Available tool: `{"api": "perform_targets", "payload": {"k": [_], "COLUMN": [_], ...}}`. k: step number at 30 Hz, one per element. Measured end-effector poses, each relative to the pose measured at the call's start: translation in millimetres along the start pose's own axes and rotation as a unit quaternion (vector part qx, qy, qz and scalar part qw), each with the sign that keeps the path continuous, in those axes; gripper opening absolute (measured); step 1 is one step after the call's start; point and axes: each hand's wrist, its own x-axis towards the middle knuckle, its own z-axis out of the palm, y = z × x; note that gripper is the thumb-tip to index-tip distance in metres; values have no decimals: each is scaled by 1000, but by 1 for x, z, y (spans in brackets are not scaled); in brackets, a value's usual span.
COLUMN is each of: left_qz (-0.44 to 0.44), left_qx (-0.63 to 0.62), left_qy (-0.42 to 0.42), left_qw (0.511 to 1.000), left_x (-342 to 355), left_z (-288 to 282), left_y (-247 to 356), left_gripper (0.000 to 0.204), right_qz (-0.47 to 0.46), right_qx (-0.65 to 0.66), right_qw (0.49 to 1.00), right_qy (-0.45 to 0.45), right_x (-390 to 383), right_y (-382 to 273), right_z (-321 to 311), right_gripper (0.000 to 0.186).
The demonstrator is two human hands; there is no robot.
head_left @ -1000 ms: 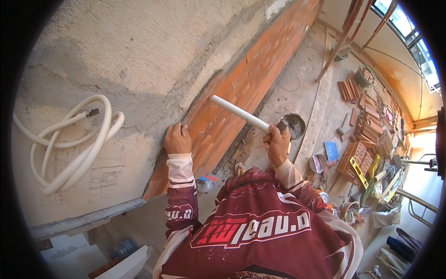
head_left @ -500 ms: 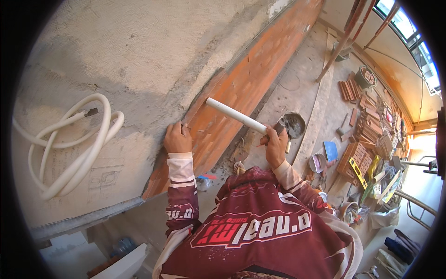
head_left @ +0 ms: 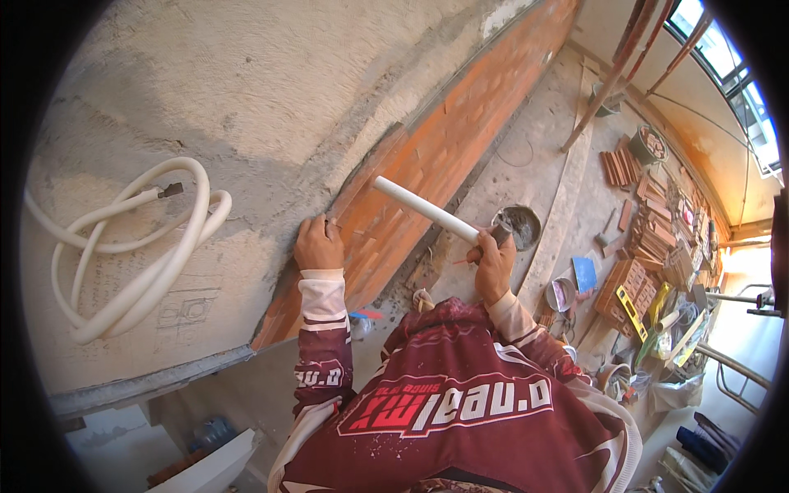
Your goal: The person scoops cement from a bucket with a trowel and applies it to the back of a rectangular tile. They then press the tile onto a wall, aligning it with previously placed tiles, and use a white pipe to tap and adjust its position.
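Slightly to the right in the view has the white tube (head_left: 423, 209) been shifted since half a second ago, its far end now set a little farther from the upper edge of the brick facing (head_left: 444, 140); a small tilt of the camera is also seen. One of the hands, the right hand (head_left: 496, 261), is closed around the tube's near part, and the tube is held out across the facing; whether its tip touches the bricks cannot be told. By the left hand (head_left: 319, 245), fingers bent, the facing's upper edge is covered, beside the plastered wall (head_left: 205, 82); whether anything is gripped there cannot be told. On the floor, a round tub (head_left: 538, 226) of grey mix is seen just beyond the right hand. Farther right, a blue sheet (head_left: 584, 274) and a yellow level (head_left: 631, 314) are seen.
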Motion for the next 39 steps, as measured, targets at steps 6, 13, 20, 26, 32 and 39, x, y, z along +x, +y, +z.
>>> {"api": "perform_targets", "payload": {"k": [6, 13, 20, 26, 32, 39], "left_qz": [2, 4, 14, -2, -8, -11], "left_qx": [2, 4, 9, -1, -1, -5], "left_qy": [6, 9, 15, 18, 15, 22], "left_qw": [1000, 1000, 1000, 1000, 1000, 1000], "left_x": [0, 0, -1, -1, -1, -1], "left_z": [2, 2, 5, 4, 3, 3], "left_y": [-3, -1, -3, -1, 1, 2], "left_gripper": [19, 19, 18, 18, 18, 18], "right_qz": [12, 7, 17, 5, 32, 17], "right_qx": [-34, -20, -6, -19, -17, -21], "right_qw": [999, 999, 1000, 999, 999, 999], "right_qy": [-23, -24, -25, -30, -32, -35], "right_x": [-1, -5, -2, -1, -2, -5], "right_y": [-8, 0, 5, 9, 7, 15], "right_z": [4, 7, 0, -1, 2, -3], "right_gripper": [14, 12, 13, 10, 11, 13]}}
